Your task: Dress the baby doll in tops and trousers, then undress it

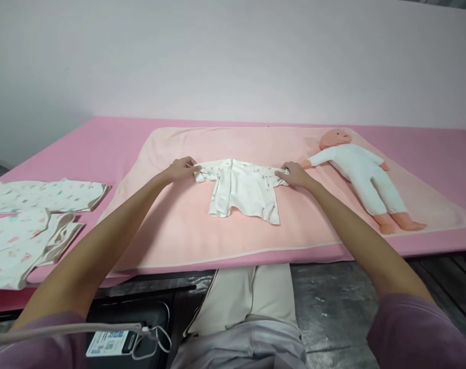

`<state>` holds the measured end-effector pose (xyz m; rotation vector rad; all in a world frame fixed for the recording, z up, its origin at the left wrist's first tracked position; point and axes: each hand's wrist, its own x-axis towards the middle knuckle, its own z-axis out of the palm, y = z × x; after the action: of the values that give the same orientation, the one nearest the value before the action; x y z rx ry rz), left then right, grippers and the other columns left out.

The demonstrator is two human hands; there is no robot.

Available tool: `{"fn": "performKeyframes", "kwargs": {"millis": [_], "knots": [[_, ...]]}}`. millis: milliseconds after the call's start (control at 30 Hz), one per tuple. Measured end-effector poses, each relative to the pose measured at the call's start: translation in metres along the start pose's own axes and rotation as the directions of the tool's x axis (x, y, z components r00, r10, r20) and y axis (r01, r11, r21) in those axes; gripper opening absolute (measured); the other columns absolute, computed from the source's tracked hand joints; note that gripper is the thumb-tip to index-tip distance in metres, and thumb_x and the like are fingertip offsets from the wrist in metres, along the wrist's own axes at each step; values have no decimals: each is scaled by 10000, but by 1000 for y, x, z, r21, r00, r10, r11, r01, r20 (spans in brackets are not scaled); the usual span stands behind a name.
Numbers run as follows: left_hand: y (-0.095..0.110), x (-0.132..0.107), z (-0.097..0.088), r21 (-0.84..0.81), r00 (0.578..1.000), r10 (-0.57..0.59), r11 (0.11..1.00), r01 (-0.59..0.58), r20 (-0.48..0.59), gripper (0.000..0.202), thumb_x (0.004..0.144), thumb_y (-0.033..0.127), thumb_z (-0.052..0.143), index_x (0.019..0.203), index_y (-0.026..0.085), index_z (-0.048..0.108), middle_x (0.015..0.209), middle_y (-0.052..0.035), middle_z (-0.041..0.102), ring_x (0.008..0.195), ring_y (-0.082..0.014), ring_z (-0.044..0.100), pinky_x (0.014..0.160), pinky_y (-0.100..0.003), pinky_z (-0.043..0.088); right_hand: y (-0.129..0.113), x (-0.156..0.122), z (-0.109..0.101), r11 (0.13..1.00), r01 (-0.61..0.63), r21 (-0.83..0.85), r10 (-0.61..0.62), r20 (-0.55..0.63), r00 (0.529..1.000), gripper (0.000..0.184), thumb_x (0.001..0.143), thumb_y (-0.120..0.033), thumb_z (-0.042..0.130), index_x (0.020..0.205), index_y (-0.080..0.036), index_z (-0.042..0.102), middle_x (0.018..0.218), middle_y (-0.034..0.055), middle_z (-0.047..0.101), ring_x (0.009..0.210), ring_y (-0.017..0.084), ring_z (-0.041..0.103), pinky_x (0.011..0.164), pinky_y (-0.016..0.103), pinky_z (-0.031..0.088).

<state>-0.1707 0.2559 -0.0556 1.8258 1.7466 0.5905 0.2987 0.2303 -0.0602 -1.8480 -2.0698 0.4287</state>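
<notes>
Left hand (183, 169), right hand (295, 175): fingers pinched on shirt (248, 190) sleeve ends. Mostly spread; hem not yet straight.

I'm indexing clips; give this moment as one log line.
left hand: pinching one sleeve; right hand: pinching other sleeve; baby top: on peach blanket

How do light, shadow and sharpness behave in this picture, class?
Head view: soft light, without harsh glare on the shirt; head view: a soft-edged shadow beside the left arm, across the blanket; head view: the shirt's outline is clear, its printed motifs too small to make out.
</notes>
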Motion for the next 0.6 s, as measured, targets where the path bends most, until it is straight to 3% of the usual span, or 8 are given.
{"fn": "performKeyframes", "kwargs": {"millis": [67, 133, 200, 333, 400, 467, 533, 600], "knots": [[-8, 1, -1, -233, 997, 57, 972, -42, 56, 503, 842, 659, 806, 1018, 225, 621, 1031, -84, 741, 955, -240, 665, 833, -333, 526, 9, 5, -1, 990, -2, 141, 4, -14, 1000, 221, 1024, -429, 645, 1011, -219, 578, 989, 83, 686, 926, 228, 575, 848, 356, 493], [-9, 9, -8, -362, 995, 88, 930, -62, 55, 502, 861, 632, 832, 1056, 231, 602, 986, -51, 724, 828, -186, 638, 749, -302, 495, 12, 19, -6, 942, 29, 334, -7, -70, 998, 246, 1026, -465, 642, 1053, -240, 547, 899, 22, 619, 828, 199, 516, 758, 333, 456], [-9, 22, -16, -379, 998, 59, 923, -60, -15, 504, 846, 589, 878, 1094, 240, 613, 927, -32, 709, 750, -166, 608, 698, -292, 466, 12, 39, -11, 886, 94, 455, -20, -164, 986, 307, 978, -496, 704, 1067, -251, 541, 883, 0, 586, 806, 190, 491, 749, 331, 437], [-14, 50, -26, -311, 994, -69, 950, 41, -80, 474, 805, 506, 911, 1075, 226, 640, 962, -61, 739, 717, -176, 607, 701, -322, 466, 3, 78, -4, 914, 144, 380, -24, -304, 952, 404, 859, -411, 804, 1139, -230, 576, 1109, 78, 704, 973, 222, 600, 892, 354, 461], [-17, 57, -22, -210, 988, -132, 971, 112, -84, 447, 794, 503, 898, 1040, 218, 656, 1034, -88, 764, 796, -218, 660, 786, -363, 506, 2, 89, 10, 945, 75, 317, 17, -278, 960, 407, 864, -382, 788, 1180, -217, 593, 1165, 114, 735, 1007, 243, 620, 934, 374, 454], [-21, 59, -14, -97, 975, -151, 986, 136, -163, 416, 834, 538, 847, 1051, 224, 682, 1114, -97, 787, 975, -280, 716, 985, -442, 518, 5, 93, 26, 957, -6, 290, 87, -266, 960, 331, 917, -409, 736, 1161, -214, 626, 1125, 113, 743, 970, 248, 615, 928, 387, 450], [-24, 57, -7, -28, 963, -126, 992, 122, -237, 404, 904, 593, 765, 1100, 245, 707, 1164, -79, 806, 1136, -312, 720, 1200, -534, 410, 12, 94, 40, 952, -59, 300, 149, -286, 947, 292, 963, -469, 694, 1115, -221, 666, 1037, 89, 725, 927, 245, 601, 891, 386, 452], [-29, 54, -6, -24, 968, -110, 994, 108, -227, 431, 930, 643, 719, 1144, 268, 723, 1161, -62, 821, 1199, -323, 713, 1275, -565, 332, 21, 94, 47, 937, -74, 342, 184, -301, 936, 319, 974, -526, 681, 1095, -231, 688, 970, 69, 697, 906, 241, 591, 853, 378, 460]]}}
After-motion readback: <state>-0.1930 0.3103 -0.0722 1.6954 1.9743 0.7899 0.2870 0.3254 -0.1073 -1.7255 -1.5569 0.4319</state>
